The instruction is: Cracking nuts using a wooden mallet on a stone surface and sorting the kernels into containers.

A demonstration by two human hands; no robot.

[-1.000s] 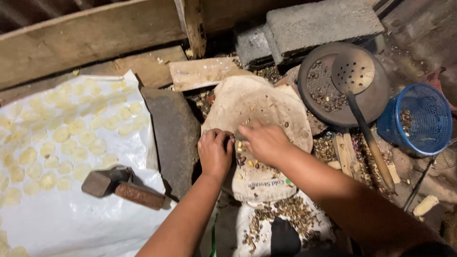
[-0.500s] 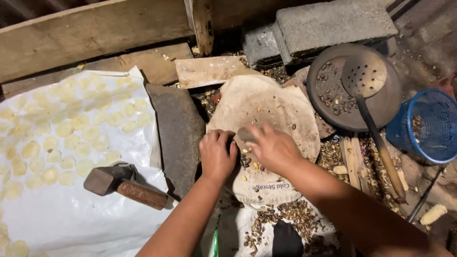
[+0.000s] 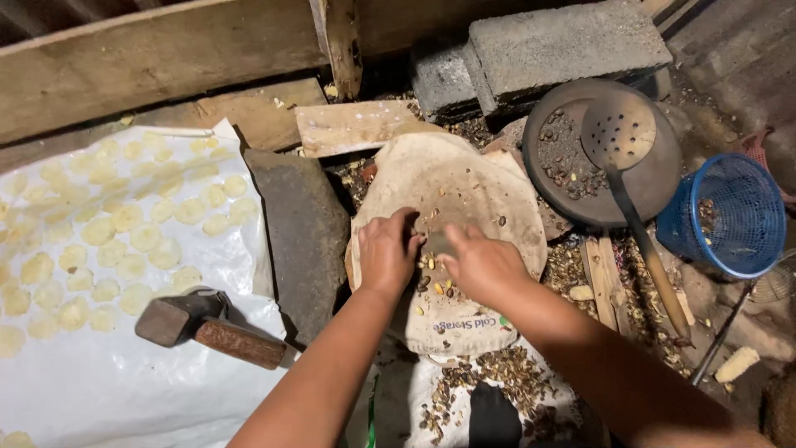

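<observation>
At the middle of the head view, both hands are working over a worn round cloth [image 3: 464,191] spread on the ground. Left hand [image 3: 388,253] is resting at the cloth's near edge, fingers curled and pressed together, knuckles up. Right hand [image 3: 481,264] is lying just beside it, fingers bent down and gathered around a small dark stone [image 3: 439,242]; whether it is pinching or only covering it I cannot tell. Small seeds [image 3: 438,286] are lying scattered between and below the hands. Judging by this, sorting or cracking seeds is under way, calling for a steady grip. Off to the left, a hammer [image 3: 207,328] is lying on white plastic sheeting [image 3: 124,390] beside pale flattened discs [image 3: 124,241]. A perforated ladle [image 3: 622,133] is resting on a dark pan [image 3: 655,187], near a blue basket [image 3: 730,216].
</observation>
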